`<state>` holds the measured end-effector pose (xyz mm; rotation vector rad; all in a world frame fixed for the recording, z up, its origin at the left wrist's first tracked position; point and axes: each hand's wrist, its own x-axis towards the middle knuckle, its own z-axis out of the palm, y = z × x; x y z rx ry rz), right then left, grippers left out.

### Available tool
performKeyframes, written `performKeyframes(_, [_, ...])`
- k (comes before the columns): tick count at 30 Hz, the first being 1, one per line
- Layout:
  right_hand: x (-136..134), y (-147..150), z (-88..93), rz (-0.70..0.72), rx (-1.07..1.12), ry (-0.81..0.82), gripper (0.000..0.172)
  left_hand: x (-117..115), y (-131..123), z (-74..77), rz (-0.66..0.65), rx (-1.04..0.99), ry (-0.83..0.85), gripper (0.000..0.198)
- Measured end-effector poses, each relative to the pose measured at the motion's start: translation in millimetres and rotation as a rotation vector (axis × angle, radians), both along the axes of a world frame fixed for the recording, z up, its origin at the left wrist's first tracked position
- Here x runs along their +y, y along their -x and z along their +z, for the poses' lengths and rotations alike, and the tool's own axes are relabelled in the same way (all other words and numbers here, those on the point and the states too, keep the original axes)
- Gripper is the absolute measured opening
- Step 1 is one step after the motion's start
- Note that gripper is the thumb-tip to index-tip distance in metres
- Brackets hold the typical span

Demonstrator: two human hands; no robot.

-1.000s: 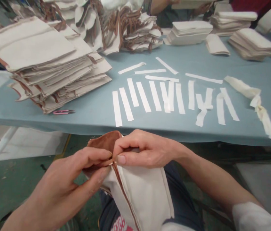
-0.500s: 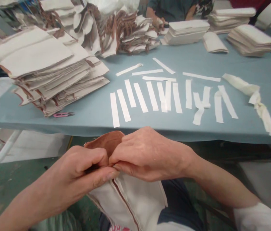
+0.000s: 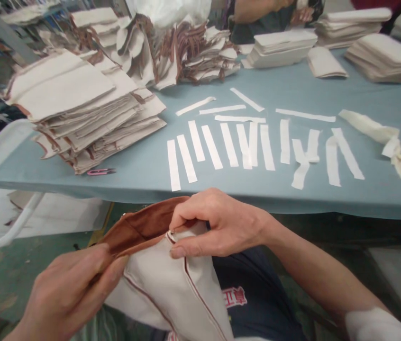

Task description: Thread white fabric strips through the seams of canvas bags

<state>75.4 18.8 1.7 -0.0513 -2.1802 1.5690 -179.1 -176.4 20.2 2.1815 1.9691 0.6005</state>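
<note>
At lower centre, the left hand (image 3: 68,284) and right hand (image 3: 222,220) pinch a cream cloth piece (image 3: 158,274) by its brown-lined rim, thumbs closed against fingers. Beyond, flat white strips (image 3: 187,158) lie mid-frame; a layered cloth stack (image 3: 90,118) sits upper left.

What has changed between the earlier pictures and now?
The left hand has moved left, away from the right hand, which keeps its grip on the white cloth piece; more of the brown fabric lining shows between them. The flat white strips and slim pink snips stayed put.
</note>
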Motion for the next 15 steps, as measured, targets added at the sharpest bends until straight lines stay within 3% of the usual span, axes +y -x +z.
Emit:
performKeyframes(3, [-4,9,1.4,0.021,0.042,-0.05,0.027,13,1,2.2,0.02,-0.241,0.067,0.02])
performKeyframes(7, [-6,18,2.4,0.05,0.07,-0.129,0.035,32,-12,4.8,-0.185,-0.505,0.134,0.056])
performKeyframes(10, [-7,20,5.9,0.037,0.031,-0.261,0.037,43,-23,5.1,-0.248,-0.558,0.14,0.064])
performKeyframes(15, [-7,20,8.8,-0.027,-0.113,-0.383,0.034,55,-26,6.6,-0.216,-0.578,0.275,0.036])
